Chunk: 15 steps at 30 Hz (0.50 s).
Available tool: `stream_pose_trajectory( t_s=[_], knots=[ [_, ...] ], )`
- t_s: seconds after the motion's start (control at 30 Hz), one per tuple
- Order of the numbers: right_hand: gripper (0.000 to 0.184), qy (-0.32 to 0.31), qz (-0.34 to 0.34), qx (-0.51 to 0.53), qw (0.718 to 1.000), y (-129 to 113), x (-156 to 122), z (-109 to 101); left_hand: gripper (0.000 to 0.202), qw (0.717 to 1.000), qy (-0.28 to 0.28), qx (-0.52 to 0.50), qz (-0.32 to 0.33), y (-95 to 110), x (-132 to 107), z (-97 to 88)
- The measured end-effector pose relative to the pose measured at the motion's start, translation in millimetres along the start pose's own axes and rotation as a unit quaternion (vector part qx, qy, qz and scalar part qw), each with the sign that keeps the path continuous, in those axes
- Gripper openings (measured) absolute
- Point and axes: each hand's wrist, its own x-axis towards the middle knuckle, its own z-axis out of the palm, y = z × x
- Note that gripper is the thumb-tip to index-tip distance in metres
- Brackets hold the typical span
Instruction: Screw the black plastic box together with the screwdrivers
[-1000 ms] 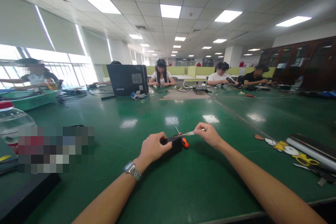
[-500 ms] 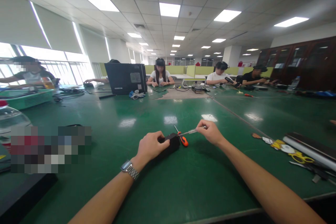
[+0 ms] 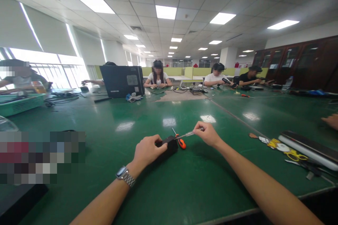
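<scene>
My left hand (image 3: 149, 152) is closed around a black rectangular box (image 3: 171, 145), holding it on the green table. Pinched in my right hand (image 3: 207, 134) is a slim screwdriver (image 3: 188, 134) with a silvery shaft. Its tip meets the end of the box that faces right; the exact contact spot is too small to make out. Just behind that end lies a second screwdriver with an orange and black handle (image 3: 182, 143), touched by neither hand.
Scissors with yellow handles (image 3: 295, 155) and a long black-and-silver object (image 3: 308, 149) lie at right. A green basket (image 3: 23, 104) stands at left, a black computer case (image 3: 121, 81) farther back. Co-workers sit around the table; another person's hand (image 3: 330, 122) shows at the right edge.
The camera view has turned slightly, so most things sit a little farther left. My hands keep their hold, and the screwdriver tip stays at the box's end.
</scene>
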Motion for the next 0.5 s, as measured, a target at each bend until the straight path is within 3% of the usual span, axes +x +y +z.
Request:
stream_pose_trajectory(
  t_s=[0.5],
  knots=[
    [0.016, 0.002, -0.005, -0.014, 1.0, 1.9, 1.2, -0.3, 0.03, 1.0, -0.003, -0.003, -0.002, 0.2, 0.7, -0.1]
  ],
)
